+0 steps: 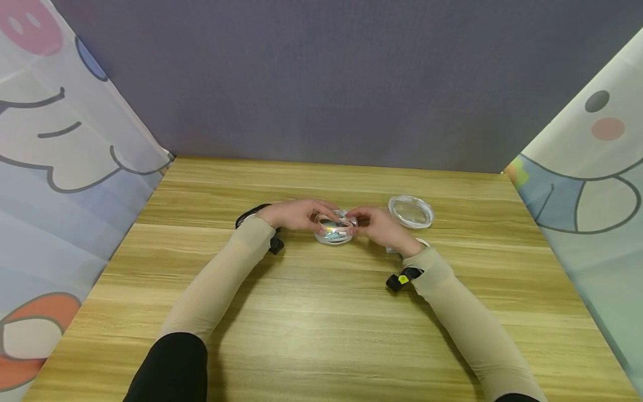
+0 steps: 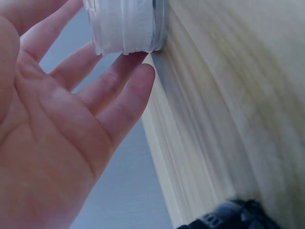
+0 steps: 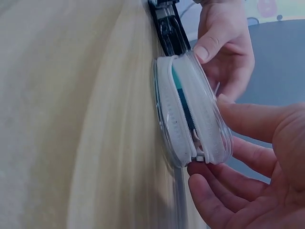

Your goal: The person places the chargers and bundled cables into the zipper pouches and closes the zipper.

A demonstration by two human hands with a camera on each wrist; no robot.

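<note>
A small round clear zip pouch (image 1: 334, 237) with a white zipper band stands on the table between both hands. In the right wrist view the pouch (image 3: 171, 107) has its zipper partly parted, showing something teal and dark inside. My left hand (image 1: 300, 214) holds the pouch's left side, thumb on its upper rim. In the left wrist view, the left hand's (image 2: 62, 114) fingers curve about the pouch (image 2: 126, 26). From the right, my right hand (image 1: 377, 224) grips it; in the right wrist view that hand's (image 3: 267, 162) fingertips are by the zipper end.
A second round clear pouch (image 1: 411, 211) lies on the wooden table (image 1: 321, 329), behind and right of my right hand. Beside my left wrist sits a black item (image 1: 244, 215), partly hidden. A grey panel (image 1: 321, 84) rises along the table's back edge, with printed curtains at both sides.
</note>
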